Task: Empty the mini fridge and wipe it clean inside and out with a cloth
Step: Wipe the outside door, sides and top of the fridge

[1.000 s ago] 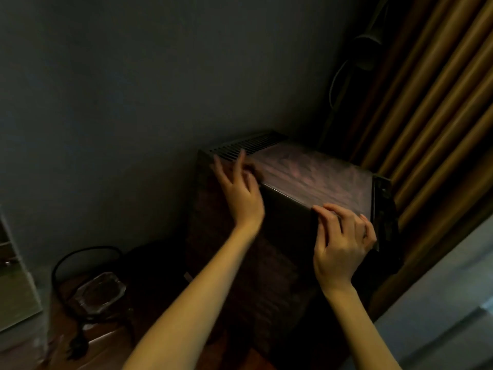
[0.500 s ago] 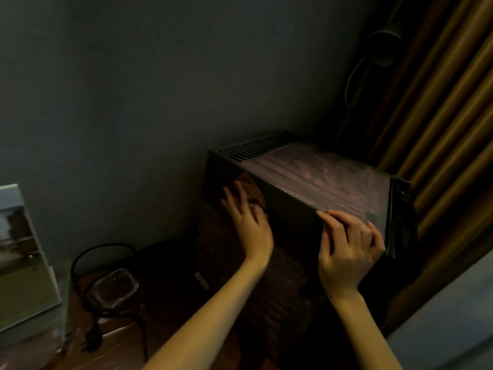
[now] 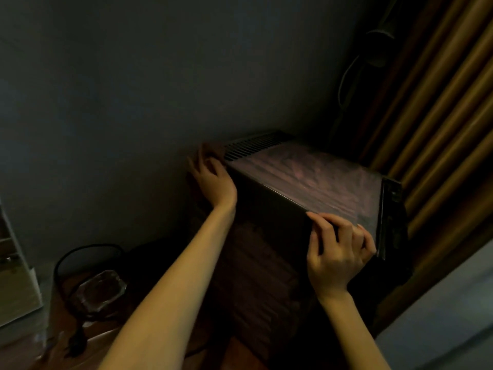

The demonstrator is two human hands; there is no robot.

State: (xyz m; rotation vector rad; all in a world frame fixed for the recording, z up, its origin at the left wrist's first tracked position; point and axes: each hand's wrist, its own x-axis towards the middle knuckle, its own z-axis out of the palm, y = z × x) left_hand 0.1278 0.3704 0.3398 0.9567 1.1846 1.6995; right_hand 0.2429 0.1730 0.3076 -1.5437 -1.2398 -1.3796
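The mini fridge (image 3: pixel 306 177) stands in a dim corner, with a wood-grain top, a vent grille along its back edge and a dark side wall facing me. My left hand (image 3: pixel 213 180) lies flat with straight fingers against the upper rear of that side. It presses a brownish cloth (image 3: pixel 207 150), which shows only past the fingertips. My right hand (image 3: pixel 336 252) grips the fridge's top edge near the front corner, fingers curled over it. The fridge door is on the far right, seen edge-on, and the inside is hidden.
A glass ashtray (image 3: pixel 98 292) and a looped black cable (image 3: pixel 80 252) lie on the wooden surface to the left. A pale framed panel (image 3: pixel 13 276) leans at the far left. The grey wall is close behind, and golden curtains (image 3: pixel 440 116) hang on the right.
My left hand slid down the fridge's side with the cloth, then back up to the rear top corner. My right hand kept its grip on the top edge.
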